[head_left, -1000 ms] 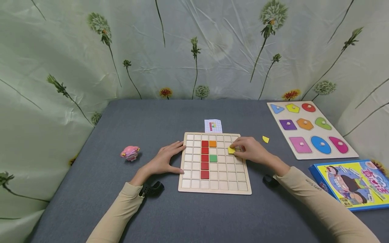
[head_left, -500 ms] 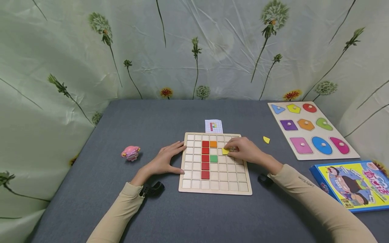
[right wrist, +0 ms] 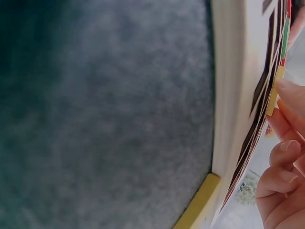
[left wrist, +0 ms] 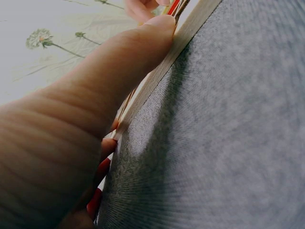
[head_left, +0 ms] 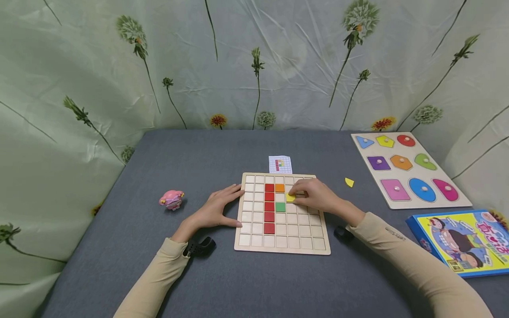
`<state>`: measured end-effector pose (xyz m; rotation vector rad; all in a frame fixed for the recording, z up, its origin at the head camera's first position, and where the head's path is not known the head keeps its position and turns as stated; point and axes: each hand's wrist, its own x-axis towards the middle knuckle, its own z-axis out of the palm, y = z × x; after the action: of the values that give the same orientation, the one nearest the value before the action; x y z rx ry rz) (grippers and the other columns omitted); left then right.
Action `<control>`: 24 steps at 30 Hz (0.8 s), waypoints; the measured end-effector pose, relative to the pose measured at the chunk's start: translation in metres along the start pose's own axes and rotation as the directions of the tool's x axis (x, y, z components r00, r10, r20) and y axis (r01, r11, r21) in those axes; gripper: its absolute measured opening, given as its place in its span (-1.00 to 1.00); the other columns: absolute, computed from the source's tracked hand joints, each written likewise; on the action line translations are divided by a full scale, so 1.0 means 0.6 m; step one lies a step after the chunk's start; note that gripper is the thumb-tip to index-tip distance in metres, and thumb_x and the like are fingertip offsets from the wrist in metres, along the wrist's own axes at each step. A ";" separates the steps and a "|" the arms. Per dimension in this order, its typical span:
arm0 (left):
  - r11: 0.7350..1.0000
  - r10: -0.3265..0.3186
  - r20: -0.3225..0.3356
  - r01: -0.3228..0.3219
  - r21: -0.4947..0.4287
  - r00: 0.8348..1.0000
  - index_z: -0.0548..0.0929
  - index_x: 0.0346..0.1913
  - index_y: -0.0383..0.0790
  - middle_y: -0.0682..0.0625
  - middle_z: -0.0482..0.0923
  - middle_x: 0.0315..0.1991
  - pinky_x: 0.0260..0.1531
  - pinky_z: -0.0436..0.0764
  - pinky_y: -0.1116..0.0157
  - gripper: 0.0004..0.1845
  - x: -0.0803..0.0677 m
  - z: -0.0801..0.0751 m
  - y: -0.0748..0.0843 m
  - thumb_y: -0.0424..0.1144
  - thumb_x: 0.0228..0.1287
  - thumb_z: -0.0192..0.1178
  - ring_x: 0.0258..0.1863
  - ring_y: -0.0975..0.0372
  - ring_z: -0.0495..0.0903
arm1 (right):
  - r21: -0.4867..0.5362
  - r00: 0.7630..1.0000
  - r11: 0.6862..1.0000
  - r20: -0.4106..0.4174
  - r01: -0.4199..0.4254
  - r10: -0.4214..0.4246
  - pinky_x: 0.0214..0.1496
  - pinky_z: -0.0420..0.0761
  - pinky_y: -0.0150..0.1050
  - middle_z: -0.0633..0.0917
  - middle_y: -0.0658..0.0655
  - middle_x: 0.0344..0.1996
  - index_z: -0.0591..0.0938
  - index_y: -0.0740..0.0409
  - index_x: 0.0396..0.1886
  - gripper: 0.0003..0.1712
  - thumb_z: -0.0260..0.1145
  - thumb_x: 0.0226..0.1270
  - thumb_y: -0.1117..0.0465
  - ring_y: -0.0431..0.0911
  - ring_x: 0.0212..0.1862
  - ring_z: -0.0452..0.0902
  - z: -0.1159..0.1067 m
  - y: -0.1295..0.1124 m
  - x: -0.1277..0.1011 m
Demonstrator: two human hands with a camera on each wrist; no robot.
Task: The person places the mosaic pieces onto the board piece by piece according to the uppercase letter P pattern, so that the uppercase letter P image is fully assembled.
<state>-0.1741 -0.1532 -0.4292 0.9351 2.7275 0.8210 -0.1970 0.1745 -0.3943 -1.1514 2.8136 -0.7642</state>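
Note:
A wooden grid board (head_left: 282, 243) lies on the table with a column of red tiles (head_left: 269, 206), an orange tile (head_left: 280, 188) and a green tile (head_left: 280, 207) in its cells. Thumb and fingers of my right hand (head_left: 318, 195) pinch a yellow square tile (head_left: 290, 197) at the board, up and right of the green one. The right wrist view shows this yellow tile (right wrist: 275, 93) edge-on between the fingertips. My left hand (head_left: 210, 210) rests on the board's left edge, fingers extended and thumb (left wrist: 138, 45) against the rim.
Behind the board lies a small printed pattern card (head_left: 280, 164). A loose yellow piece (head_left: 349, 182) is right of it. Further right are a shape puzzle board (head_left: 401, 176) and a blue-and-yellow box (head_left: 461, 243). A pink toy (head_left: 172, 199) stands at the left.
My right hand has slid left across the board with the yellow tile, from the right-hand columns to beside the orange and green tiles. My left hand has stayed in place.

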 end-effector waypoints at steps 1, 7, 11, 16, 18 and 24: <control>1.000 0.000 -0.001 0.000 0.000 1.000 0.19 0.40 -0.12 -0.07 0.07 0.46 0.31 0.03 -0.11 0.00 0.000 0.000 0.000 0.10 -0.13 0.41 0.48 0.03 -0.02 | -0.002 1.000 1.000 -0.002 0.000 0.000 -0.18 0.54 -0.25 0.73 0.03 -0.24 0.72 0.08 -0.25 -0.81 0.38 0.08 0.24 -0.19 -0.23 0.58 0.000 0.000 0.001; 1.000 0.007 -0.003 -0.007 0.007 1.000 0.20 0.39 -0.13 -0.08 0.08 0.45 0.30 0.04 -0.12 0.00 0.001 -0.001 0.000 0.10 -0.14 0.41 0.48 0.02 -0.01 | -0.017 1.000 1.000 -0.006 -0.010 0.010 -0.15 0.54 -0.23 0.73 0.03 -0.23 0.72 0.07 -0.26 -0.81 0.39 0.07 0.23 -0.18 -0.21 0.59 0.003 0.001 0.003; 1.000 0.005 -0.004 -0.005 0.005 1.000 0.19 0.40 -0.13 -0.08 0.07 0.46 0.30 0.04 -0.12 0.00 -0.001 0.000 -0.001 0.10 -0.14 0.41 0.48 0.02 -0.01 | -0.020 1.000 1.000 -0.004 -0.012 0.012 -0.16 0.53 -0.24 0.73 0.02 -0.24 0.72 0.07 -0.26 -0.80 0.40 0.06 0.22 -0.19 -0.23 0.57 0.005 0.001 0.005; 1.000 0.011 -0.010 -0.011 0.005 1.000 0.19 0.40 -0.13 -0.08 0.07 0.46 0.29 0.06 -0.13 0.01 -0.001 0.000 -0.001 0.11 -0.14 0.41 0.48 0.02 -0.01 | -0.006 1.000 1.000 0.009 -0.006 0.007 -0.17 0.53 -0.28 0.72 0.03 -0.21 0.71 0.07 -0.22 -0.77 0.40 0.06 0.22 -0.21 -0.25 0.53 0.006 -0.002 0.008; 1.000 0.012 -0.009 -0.012 0.006 1.000 0.19 0.40 -0.13 -0.08 0.07 0.46 0.29 0.06 -0.13 0.01 -0.001 0.000 -0.001 0.12 -0.14 0.41 0.47 0.01 0.00 | 0.009 1.000 1.000 0.023 -0.007 0.007 -0.27 0.49 -0.35 0.71 0.04 -0.19 0.71 0.08 -0.19 -0.75 0.39 0.07 0.23 -0.24 -0.35 0.48 0.006 -0.003 0.008; 1.000 0.004 -0.002 -0.004 0.004 1.000 0.19 0.40 -0.12 -0.07 0.07 0.46 0.30 0.05 -0.13 0.00 0.000 0.000 0.000 0.11 -0.13 0.41 0.48 0.02 -0.02 | 0.013 0.998 1.000 0.066 -0.025 0.024 -0.46 0.31 -0.49 0.64 0.07 -0.18 0.70 0.09 -0.14 -0.72 0.38 0.09 0.24 -0.30 -0.53 0.29 0.005 -0.004 0.007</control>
<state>-0.1743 -0.1530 -0.4292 0.9408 2.7309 0.8176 -0.1978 0.1686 -0.3952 -1.1165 2.7591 -0.7281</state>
